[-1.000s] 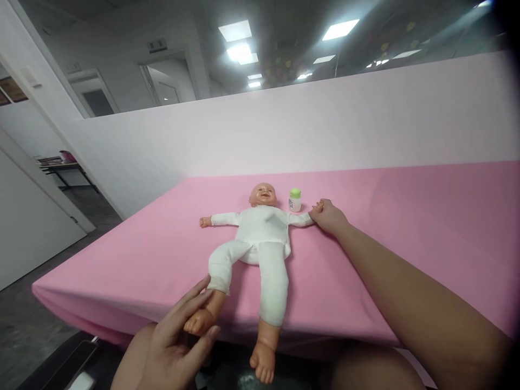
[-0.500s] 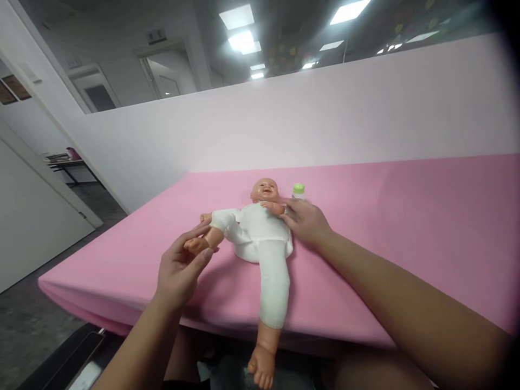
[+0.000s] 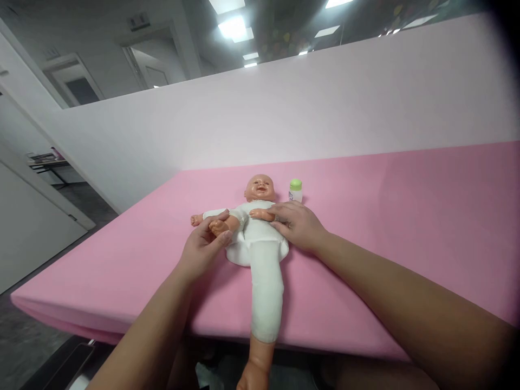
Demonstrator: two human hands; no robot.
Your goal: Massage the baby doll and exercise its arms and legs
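A baby doll [image 3: 264, 230] with a white cloth body lies face up on the pink table [image 3: 349, 281], its head away from me. My left hand [image 3: 207, 238] is closed round the doll's foot on the left, with that leg bent up toward the belly. Between the fingers and thumb of my right hand [image 3: 294, 222] is the doll's forearm, laid across its chest. The doll's other leg stretches toward me and hangs over the table's front edge. Its other arm rests out to the left.
Just beyond my right hand stands a small clear bottle [image 3: 296, 190] with a green cap. A white partition [image 3: 325, 114] rises behind the table. At the lower left is a dark object [image 3: 60, 363] beside the table.
My left hand has moved the doll's foot up and to the right, bending the leg further toward the body. My right hand has brought the doll's forearm slightly further across the chest.
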